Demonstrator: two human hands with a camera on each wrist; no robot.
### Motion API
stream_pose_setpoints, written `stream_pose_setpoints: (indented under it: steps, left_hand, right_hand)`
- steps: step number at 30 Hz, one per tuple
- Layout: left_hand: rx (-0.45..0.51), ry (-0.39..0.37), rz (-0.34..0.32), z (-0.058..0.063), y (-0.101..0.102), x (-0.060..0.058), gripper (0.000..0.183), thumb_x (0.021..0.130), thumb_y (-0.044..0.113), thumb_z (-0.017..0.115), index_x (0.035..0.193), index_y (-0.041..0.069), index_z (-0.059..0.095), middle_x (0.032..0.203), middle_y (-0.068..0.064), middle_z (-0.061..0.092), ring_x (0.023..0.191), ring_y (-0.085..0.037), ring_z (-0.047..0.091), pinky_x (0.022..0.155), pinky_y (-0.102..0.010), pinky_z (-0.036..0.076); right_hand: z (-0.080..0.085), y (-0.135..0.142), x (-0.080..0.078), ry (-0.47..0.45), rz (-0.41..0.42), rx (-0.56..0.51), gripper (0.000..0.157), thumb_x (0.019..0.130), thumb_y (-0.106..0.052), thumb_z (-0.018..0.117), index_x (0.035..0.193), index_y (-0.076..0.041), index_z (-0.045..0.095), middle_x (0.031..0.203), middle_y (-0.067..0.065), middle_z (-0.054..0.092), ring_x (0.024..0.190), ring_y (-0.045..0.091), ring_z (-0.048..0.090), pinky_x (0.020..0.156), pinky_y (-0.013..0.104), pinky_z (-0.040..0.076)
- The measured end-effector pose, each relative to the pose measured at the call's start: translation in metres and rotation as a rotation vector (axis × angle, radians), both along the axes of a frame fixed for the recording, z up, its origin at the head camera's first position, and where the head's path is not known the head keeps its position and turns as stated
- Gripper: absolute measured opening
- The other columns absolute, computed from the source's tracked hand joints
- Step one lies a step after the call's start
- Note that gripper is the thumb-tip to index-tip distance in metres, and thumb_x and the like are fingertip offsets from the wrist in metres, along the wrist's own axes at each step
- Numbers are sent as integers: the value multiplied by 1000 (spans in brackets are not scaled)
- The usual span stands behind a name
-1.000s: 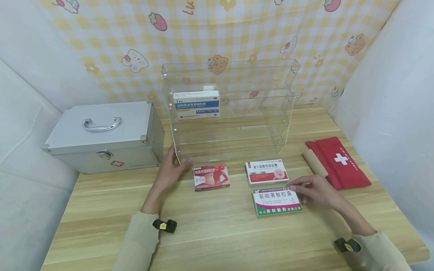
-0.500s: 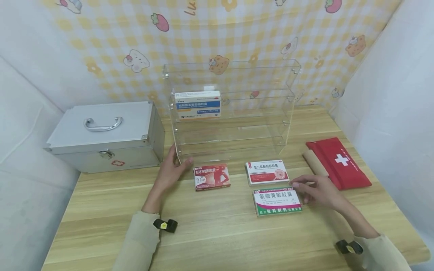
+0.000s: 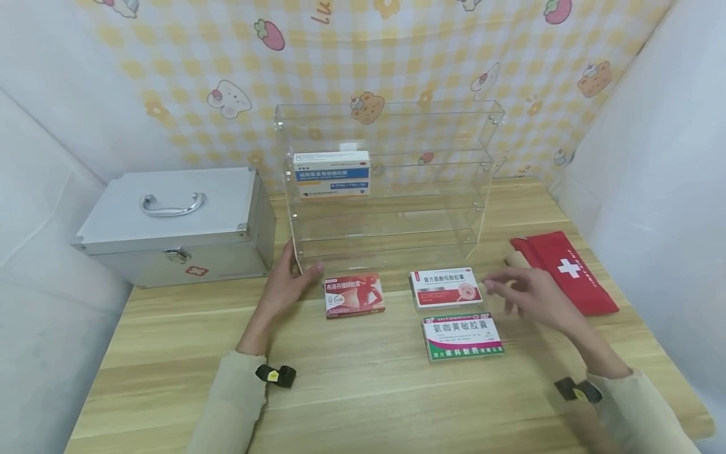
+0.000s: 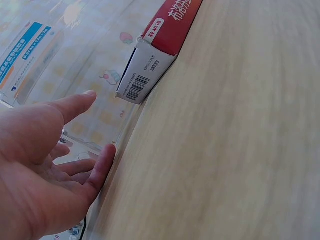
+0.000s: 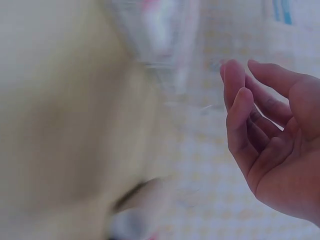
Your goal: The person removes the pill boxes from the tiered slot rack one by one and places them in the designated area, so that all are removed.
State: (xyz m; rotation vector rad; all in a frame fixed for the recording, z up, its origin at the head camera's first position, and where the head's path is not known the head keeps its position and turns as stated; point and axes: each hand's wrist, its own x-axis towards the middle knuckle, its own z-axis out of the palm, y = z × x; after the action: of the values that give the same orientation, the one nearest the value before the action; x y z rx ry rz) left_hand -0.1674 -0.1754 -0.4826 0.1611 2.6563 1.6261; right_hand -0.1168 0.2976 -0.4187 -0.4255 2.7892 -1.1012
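My left hand is at the lower left corner of a clear acrylic shelf rack. In the left wrist view its thumb and fingers are spread apart, with nothing pinched between them; whether they touch the rack is hard to tell. Right of it lies a red medicine box. My right hand hovers, fingers loosely bent and holding nothing, just right of a white-and-red medicine box. A green-and-white medicine box lies in front of that one. Another medicine box, white and blue, stands upright on the rack's left side.
A silver metal case with a handle stands at the left. At the right lies a red first-aid pouch with a tan roll against its left side, partly behind my right hand. A checked cloth hangs behind the wooden table.
My right hand has left the green-and-white box's right edge and moved away from me, up beside the white-and-red box. My left hand and the boxes stay in place.
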Motion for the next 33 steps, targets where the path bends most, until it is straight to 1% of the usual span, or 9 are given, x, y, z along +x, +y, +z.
stream_pose_setpoints:
  steps: [4,7,12,16,19,21,25,30,33]
  left_hand:
    - [-10,0,6,0,-3,-2,89,93,41,67,159,27,10,157,-17,26,141,-39,26,110,-61,25]
    - [-16,5,8,-1,-4,-2,89,92,42,67,159,28,10,157,-16,26,141,-39,26,111,-60,25]
    - [-3,-4,17,-6,-3,0,87,92,41,68,158,29,12,156,-16,28,140,-39,28,111,-59,26]
    - [5,-6,23,-8,-1,4,87,92,39,69,158,26,14,156,-18,29,139,-42,29,109,-63,26]
    - [11,-9,28,-9,1,5,87,91,38,69,158,25,15,155,-18,30,139,-42,30,109,-63,26]
    - [13,-11,29,-8,2,5,88,91,38,69,158,25,15,156,-17,30,139,-41,29,110,-62,25]
    - [15,-7,26,-7,2,4,88,91,38,69,158,25,14,157,-16,28,140,-40,29,111,-58,26]
    - [14,-2,20,-5,1,2,88,92,38,69,158,26,14,157,-15,26,141,-38,27,112,-57,25]
    - [15,0,17,-5,1,1,88,91,37,70,158,26,14,157,-14,27,141,-38,27,111,-58,25]
  right_hand:
    - [31,-31,-28,58,85,-33,26,92,-24,71,118,-17,69,99,1,72,54,20,63,46,34,53]
    - [58,-59,-51,87,128,-61,26,94,-24,68,120,-18,68,102,0,71,54,18,62,45,35,52]
    - [101,-110,-87,166,195,-72,29,95,-31,66,121,-19,67,105,-4,67,54,17,62,44,36,53]
    - [131,-143,-109,220,234,-52,30,95,-35,65,122,-21,66,109,-6,65,55,17,62,44,38,53]
    - [147,-161,-121,237,248,-35,30,96,-35,64,122,-21,65,108,-7,64,56,16,63,43,35,50]
    - [155,-169,-127,243,257,-27,29,97,-34,63,122,-21,66,107,-8,64,55,16,63,42,34,48]
    - [164,-179,-136,266,262,-9,26,97,-30,64,119,-17,66,103,-6,64,53,16,63,42,35,50]
    - [162,-190,-146,301,240,94,30,96,-28,65,123,-15,65,96,-5,67,53,18,65,47,34,53]
    - [157,-196,-149,323,241,172,34,96,-31,66,126,-17,64,95,-5,69,53,15,64,48,31,52]
